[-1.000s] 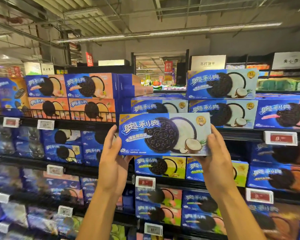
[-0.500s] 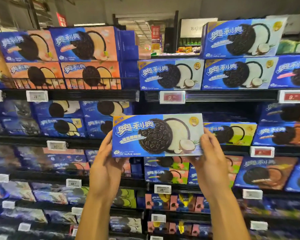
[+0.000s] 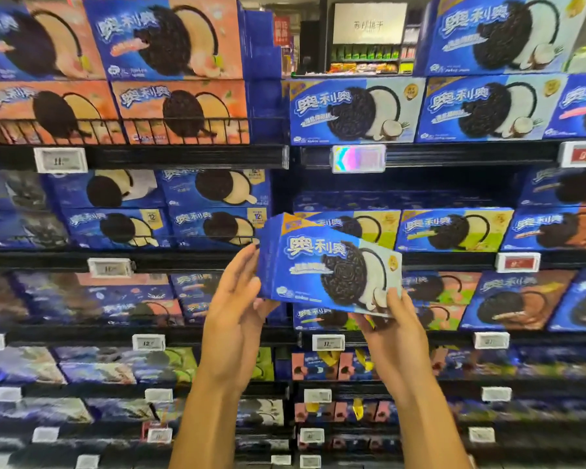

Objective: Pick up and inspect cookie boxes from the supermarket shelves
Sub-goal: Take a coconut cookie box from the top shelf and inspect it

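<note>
Cookie box (image 3: 332, 269) is off the shelves (image 3: 183, 157), held mid-air between both hands, long axis tilted down to the right, left end face angled toward camera. Left hand (image 3: 234, 299) cups the near left end, fingers loosely spread. Right hand (image 3: 391, 328) pinches the lower right corner. Next turn likely pivots on the right grip.

Black shelves (image 3: 183, 157) in tiers, cookie boxes (image 3: 356, 111) stacked two high, price tags (image 3: 60, 160) on front edges.
</note>
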The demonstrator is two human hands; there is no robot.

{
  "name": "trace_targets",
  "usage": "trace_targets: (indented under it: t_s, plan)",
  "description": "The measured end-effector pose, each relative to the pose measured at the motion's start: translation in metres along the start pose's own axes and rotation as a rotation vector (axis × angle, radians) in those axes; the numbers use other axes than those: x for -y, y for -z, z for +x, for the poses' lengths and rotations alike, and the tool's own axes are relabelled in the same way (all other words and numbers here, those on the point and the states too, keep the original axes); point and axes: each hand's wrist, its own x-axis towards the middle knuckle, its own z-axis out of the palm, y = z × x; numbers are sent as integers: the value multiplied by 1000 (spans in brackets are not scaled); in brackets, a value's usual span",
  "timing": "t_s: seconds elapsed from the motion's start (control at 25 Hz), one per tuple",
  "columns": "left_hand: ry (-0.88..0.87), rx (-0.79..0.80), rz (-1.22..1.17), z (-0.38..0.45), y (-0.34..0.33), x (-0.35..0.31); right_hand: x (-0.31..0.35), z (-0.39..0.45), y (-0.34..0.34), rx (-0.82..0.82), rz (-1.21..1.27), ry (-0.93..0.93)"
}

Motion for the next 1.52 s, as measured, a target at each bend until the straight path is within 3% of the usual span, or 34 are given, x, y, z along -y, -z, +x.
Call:
trace_targets:
  t_s: [0.16, 0.36, 1.04, 1.32, 1.52]
  plan:
    - [-29, 80, 195, -14, -8, 8, -34, -1, 2, -122, 149, -172]
    - [-29, 133, 308, -26, -11, 11, -66, -7, 4, -145, 207, -323]
    - [-56, 185, 315, -44, 12, -2, -91, -26, 6, -117, 234, -309]
    - [48, -27, 212, -38, 51, 3, -79, -26, 1, -214, 242, -197]
    - [78, -148, 242, -32, 74, 2, -65, -33, -8, -129, 214, -99]
